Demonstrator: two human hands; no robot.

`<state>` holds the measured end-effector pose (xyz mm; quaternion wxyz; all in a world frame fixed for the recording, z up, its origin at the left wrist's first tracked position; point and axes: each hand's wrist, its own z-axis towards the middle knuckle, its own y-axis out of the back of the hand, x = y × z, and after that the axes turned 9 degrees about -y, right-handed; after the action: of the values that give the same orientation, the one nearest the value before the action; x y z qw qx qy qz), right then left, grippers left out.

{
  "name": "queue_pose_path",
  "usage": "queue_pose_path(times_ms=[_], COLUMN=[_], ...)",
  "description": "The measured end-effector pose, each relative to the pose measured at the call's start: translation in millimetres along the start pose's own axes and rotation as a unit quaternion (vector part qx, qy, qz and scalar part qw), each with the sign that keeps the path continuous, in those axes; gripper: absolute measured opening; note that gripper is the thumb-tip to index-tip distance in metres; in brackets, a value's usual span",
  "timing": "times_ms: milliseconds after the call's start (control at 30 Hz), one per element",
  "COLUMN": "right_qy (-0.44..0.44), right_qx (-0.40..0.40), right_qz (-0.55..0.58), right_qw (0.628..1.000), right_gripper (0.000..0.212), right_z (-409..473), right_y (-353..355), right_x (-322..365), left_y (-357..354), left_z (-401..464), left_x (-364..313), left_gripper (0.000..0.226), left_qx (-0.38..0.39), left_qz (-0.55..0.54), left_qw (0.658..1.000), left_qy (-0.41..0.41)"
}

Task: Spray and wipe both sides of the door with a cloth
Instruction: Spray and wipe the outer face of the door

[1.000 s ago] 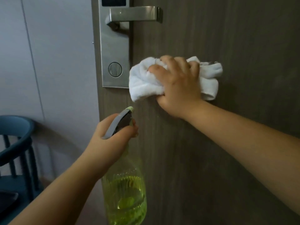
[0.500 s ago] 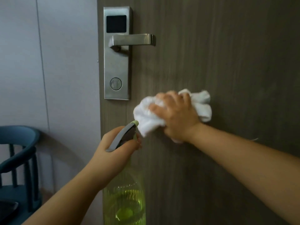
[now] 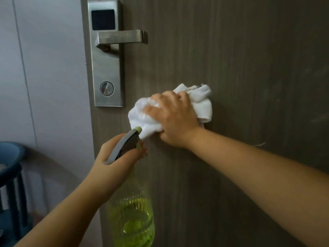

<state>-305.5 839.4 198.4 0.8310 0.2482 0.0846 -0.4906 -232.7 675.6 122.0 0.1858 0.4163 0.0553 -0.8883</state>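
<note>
bunched white cloth (image 3: 142, 120) against brown door (image 3: 240, 59)

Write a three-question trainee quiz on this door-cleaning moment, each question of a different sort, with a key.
1. True or false: the right hand presses the white cloth against the wood-grain door.
2. Multiple choice: the left hand grips the A) lever handle B) green spray bottle C) blue chair.
3. Fill in: the cloth lies below and to the ____ of the steel lock plate, as the camera sees it.

Key
1. True.
2. B: fingers curl round the neck of the spray bottle, below its grey trigger head; the lever handle is untouched, and the chair stands off by the wall.
3. Right.
</note>
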Motion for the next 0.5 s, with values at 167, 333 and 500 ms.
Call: queue_pose_path(times_ms=[167, 333, 500], right_qy=[0.051, -0.128, -0.406], right_qx=[0.075, 0.046, -0.049], right_qz=[0.005, 0.118, 0.290], right_qw=[0.996, 0.984, 0.865], right_gripper=[0.056, 0.055, 0.056], right_z=[-46, -53, -35], right_y=[-8, 25, 74], right_x=[7, -18, -78], left_y=[-8, -21, -39], left_z=[-20, -58, -79], left_x=[-6, -33, -48], left_gripper=[0.029, 0.039, 0.053], left_qx=[0.024, 0.103, 0.143], left_qz=[0.037, 0.070, 0.050], left_qw=[0.999, 0.991, 0.986], left_qy=[-0.010, -0.042, -0.071])
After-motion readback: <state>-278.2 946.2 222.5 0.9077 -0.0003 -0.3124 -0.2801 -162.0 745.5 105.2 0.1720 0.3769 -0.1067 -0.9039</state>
